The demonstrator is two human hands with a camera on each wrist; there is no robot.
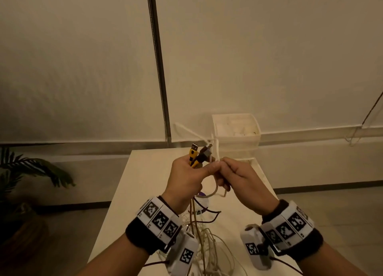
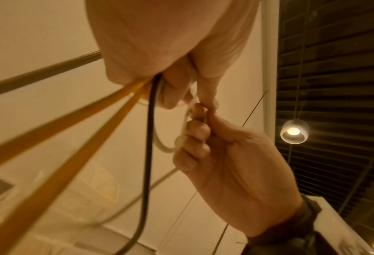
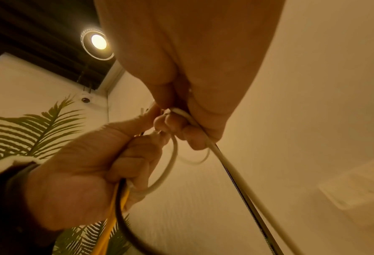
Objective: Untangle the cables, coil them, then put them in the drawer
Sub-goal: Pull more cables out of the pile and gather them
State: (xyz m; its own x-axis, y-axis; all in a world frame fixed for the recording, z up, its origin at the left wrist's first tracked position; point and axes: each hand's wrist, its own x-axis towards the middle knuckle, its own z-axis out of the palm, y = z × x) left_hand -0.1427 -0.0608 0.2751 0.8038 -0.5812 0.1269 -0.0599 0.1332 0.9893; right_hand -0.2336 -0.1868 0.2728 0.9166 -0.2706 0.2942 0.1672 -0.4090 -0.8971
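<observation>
The cables (image 1: 204, 240) look light, limp and springy — thin cords that will flop and snag on each other, so the safest hold is probably just behind a plug, where the stiffer collar gives the fingers something firm. The left hand (image 1: 186, 180) clenches a bunch of them above the table (image 1: 145, 172): a yellow cable (image 2: 50, 146) with a yellow-and-black USB plug, a black cable (image 2: 147, 155) and a grey-plugged one, the plug ends (image 1: 200, 151) poking up out of the fist. The right hand (image 1: 238, 178) pinches a white cable (image 3: 170, 165) between thumb and curled fingers, right against the left thumb; it bends in a small loop between the two hands. The remaining cords hang down into a pale tangle on the table near the wrists — the white drawer unit (image 1: 236, 128) stands beyond the table's far edge
</observation>
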